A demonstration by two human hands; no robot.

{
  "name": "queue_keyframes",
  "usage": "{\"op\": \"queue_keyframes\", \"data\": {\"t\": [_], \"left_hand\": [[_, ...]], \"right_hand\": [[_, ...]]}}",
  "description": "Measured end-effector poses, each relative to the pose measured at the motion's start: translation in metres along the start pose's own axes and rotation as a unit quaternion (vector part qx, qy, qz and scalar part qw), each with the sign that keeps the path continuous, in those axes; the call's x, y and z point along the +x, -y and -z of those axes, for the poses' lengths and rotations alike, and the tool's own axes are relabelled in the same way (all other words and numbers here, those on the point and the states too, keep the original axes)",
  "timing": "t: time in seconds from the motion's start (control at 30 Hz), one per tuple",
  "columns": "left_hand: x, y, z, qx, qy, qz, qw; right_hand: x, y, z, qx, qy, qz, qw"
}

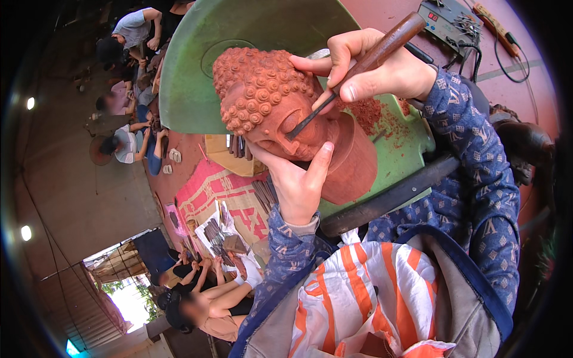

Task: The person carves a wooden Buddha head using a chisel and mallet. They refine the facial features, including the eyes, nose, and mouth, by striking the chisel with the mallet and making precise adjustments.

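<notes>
A reddish-brown carved wooden Buddha head [277, 89], covered in curled hair knobs, lies tilted on its side with its neck base toward the lower right. My left hand [298, 188] cups it from below at the cheek and chin, thumb up along the jaw. Between the fingers of my right hand [385, 74] is a carving chisel [382, 51] with a round wooden handle and a dark metal blade. The blade's tip touches the carved face by the nose. One right finger rests on the curled hair.
Under the carving is a green plastic chair [185, 95] strewn with reddish wood shavings [382, 119]. A control box [444, 27] and a power strip [495, 27] lie at the upper right. An orange-striped white bag [364, 286] is near me. Several people work at the left, beside a patterned mat [206, 185].
</notes>
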State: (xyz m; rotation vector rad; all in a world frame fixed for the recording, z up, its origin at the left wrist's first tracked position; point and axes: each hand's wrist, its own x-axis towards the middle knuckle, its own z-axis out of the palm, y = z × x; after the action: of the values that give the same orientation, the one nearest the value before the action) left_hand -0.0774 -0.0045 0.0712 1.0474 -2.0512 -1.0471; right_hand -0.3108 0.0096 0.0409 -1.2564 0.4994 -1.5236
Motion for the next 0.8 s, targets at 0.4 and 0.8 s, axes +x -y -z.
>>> {"op": "queue_keyframes", "data": {"t": [0.4,0.8], "left_hand": [[0.003,-0.004,-0.001,0.114,-0.033,-0.044,0.992],[0.026,-0.034,-0.005,0.065,-0.073,-0.061,0.993]], "right_hand": [[-0.020,0.032,0.015,0.009,-0.014,-0.057,0.998],[-0.010,0.008,0.005,0.037,0.022,-0.045,0.998]]}}
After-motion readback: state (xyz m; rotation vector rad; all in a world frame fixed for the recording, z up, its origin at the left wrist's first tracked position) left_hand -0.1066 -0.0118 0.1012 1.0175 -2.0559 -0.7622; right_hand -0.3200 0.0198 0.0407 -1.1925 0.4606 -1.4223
